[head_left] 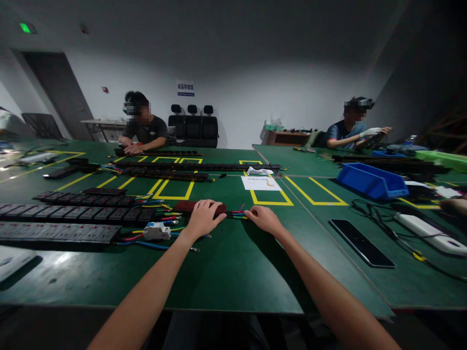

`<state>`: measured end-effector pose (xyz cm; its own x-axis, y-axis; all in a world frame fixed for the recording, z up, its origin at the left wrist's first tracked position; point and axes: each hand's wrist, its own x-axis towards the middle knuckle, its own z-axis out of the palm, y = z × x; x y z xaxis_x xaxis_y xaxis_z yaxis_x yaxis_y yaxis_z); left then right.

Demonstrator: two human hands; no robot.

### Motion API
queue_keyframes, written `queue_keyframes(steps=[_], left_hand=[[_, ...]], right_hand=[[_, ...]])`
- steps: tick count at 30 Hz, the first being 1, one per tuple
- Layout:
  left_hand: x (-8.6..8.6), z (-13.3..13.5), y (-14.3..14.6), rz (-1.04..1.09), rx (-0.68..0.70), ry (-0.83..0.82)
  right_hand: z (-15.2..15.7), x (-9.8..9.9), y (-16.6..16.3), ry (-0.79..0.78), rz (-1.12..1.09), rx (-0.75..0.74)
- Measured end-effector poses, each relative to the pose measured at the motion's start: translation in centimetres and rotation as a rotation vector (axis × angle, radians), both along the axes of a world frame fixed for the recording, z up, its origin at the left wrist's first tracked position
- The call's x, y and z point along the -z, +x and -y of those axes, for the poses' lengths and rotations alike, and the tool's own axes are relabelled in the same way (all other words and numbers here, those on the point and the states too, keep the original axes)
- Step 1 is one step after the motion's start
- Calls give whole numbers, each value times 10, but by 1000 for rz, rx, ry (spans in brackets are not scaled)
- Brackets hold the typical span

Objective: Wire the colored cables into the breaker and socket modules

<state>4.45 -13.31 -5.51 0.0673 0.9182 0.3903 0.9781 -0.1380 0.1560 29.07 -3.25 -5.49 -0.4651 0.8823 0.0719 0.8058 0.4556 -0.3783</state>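
My left hand [204,219] lies over a dark red bar [220,209], its fingers across the top and its thumb along the near side. Thin coloured wires [235,214], among them red, blue and green ones, run out of the bar's right end. At their tips my right hand [265,218] is closed in a pinch on the wires; its fingertips are partly hidden. Left of my left hand sits a small white circuit breaker [157,231] with wires attached. Rows of black power strips [73,212] and a grey power strip [60,232] lie beyond it.
A phone [361,242], a white power bank [430,233] with black cables and a blue bin [372,181] are on the right. A paper sheet [260,183] lies ahead. Two people sit across the green table [233,272]. More black strips [197,166] lie farther back.
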Motion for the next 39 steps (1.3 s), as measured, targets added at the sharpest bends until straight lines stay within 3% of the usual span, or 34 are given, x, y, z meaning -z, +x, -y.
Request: queue_keyframes(steps=[16,26,39], left_hand=[[1,1,0,15,6,11],[1,1,-1,7,1,10],[-1,3,0,13,-8,14]], right_hand=[[-2,7,-8,-67,-4,103],[-7,7,-6,-79,-60,57],[0,6,-24,-107,-113,263]])
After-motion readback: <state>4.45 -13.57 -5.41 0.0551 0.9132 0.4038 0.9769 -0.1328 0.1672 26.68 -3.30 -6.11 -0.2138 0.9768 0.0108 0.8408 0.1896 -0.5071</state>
